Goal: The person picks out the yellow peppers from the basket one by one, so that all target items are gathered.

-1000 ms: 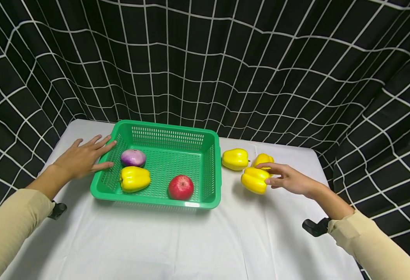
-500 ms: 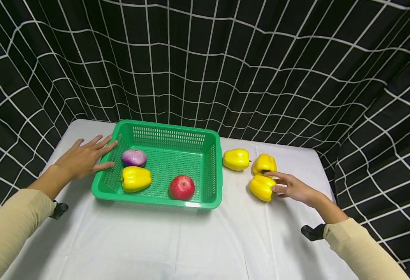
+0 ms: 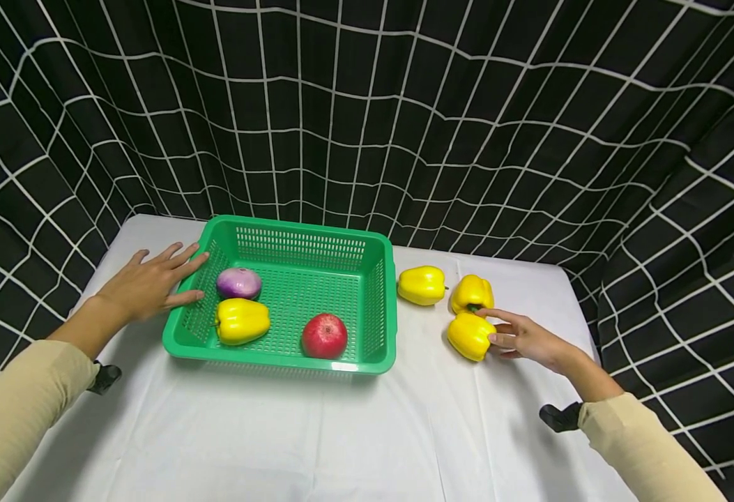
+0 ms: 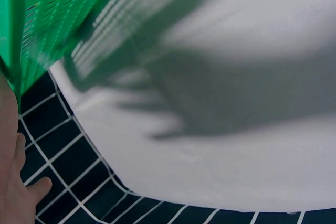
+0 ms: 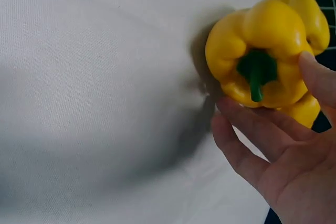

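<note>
Gripping a glossy yellow bell pepper (image 3: 467,337) in the right hand (image 3: 525,341)

The pepper lies on its side toward the right of a bench (image 3: 367,439) spread with white cloth. Thumb and fingers of the right hand grasp it from opposite sides at its stem end; the right wrist view shows the short green stem (image 5: 256,77) facing the wrist. Just behind is a second yellow bell pepper (image 3: 473,291), its stem end turned toward the person; whether the two touch is unclear. Left of that, a third yellow bell pepper (image 3: 421,286) lies just beside a rectangular green perforated plastic basket (image 3: 279,360).

Inside the basket, an oval purple-and-white vegetable (image 3: 239,284) sits by the left wall, with a fourth yellow bell pepper (image 3: 243,321) just in front of it and a round red fruit (image 3: 325,336) apart to the right, near the front wall. The left hand (image 3: 143,284) is spread at the basket's left rim, fingers extended and grasping nothing, some tips over the edge. Beige sleeves (image 3: 34,390) cover both forearms. Behind the bench hangs a black curtain (image 3: 348,118) with a white grid.
</note>
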Tool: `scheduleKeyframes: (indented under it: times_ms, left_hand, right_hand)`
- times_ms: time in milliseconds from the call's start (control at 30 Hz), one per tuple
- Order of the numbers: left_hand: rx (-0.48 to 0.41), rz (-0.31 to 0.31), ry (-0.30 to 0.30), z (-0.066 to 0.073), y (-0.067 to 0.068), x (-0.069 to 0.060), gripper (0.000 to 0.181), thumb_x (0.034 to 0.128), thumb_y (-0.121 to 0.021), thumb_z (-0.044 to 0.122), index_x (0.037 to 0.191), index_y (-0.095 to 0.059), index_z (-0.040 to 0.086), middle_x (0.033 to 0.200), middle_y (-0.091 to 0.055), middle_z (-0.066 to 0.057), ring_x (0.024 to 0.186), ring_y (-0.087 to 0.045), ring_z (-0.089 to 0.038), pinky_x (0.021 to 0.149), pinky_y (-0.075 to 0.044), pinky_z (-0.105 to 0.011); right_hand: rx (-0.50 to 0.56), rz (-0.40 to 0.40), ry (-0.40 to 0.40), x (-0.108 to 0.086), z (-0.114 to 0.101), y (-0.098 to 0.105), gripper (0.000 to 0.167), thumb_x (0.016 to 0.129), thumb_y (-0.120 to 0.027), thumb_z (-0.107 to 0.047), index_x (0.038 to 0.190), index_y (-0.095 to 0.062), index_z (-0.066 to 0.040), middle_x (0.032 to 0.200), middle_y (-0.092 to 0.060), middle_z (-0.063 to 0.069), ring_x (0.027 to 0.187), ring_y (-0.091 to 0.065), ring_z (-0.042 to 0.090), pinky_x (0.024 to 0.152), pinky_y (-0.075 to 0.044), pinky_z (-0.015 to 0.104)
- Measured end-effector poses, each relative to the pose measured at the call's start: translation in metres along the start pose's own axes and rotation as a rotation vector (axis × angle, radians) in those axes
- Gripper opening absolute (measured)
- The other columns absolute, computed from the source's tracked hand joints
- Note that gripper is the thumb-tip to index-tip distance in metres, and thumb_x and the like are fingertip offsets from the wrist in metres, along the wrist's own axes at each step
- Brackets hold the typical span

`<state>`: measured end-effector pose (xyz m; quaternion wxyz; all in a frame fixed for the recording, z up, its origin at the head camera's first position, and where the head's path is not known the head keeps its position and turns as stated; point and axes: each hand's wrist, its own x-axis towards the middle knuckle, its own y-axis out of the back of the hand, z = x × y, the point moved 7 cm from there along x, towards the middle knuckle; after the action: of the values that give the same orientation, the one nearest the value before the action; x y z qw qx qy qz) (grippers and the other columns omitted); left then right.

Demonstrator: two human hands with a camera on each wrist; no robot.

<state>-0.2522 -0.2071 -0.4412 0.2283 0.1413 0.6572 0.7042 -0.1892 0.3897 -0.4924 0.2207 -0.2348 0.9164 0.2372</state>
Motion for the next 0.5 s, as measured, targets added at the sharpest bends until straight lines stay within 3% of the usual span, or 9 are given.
scheduleKeyframes:
  times_ms: [267, 500]
  left_hand:
    - [-0.005, 0.000, 0.003, -0.001, 0.000, 0.000, 0.075, 0.0974, -0.055, 0.053, 0.156, -0.033, 0.012, 0.160, -0.028, -0.019, 0.146, -0.024, -0.044, 0.109, -0.021, -0.074]
    - [-0.008, -0.002, 0.006, -0.002, -0.001, 0.000, 0.075, 0.0975, -0.054, 0.054, 0.156, -0.033, 0.012, 0.161, -0.027, -0.019, 0.146, -0.024, -0.044, 0.109, -0.020, -0.073]
  right_hand:
    - [-0.110, 0.037, 0.010, -0.002, -0.011, 0.001, 0.059, 0.099, -0.061, -0.015, 0.152, -0.036, -0.003, 0.155, -0.027, 0.032, 0.139, -0.032, 0.052, 0.098, -0.049, 0.058]
    - [-0.198, 0.053, 0.013, -0.005, -0.020, 0.004, 0.057, 0.099, -0.061, -0.015, 0.150, -0.039, -0.002, 0.152, -0.034, 0.032, 0.136, -0.039, 0.051, 0.095, -0.051, 0.057]
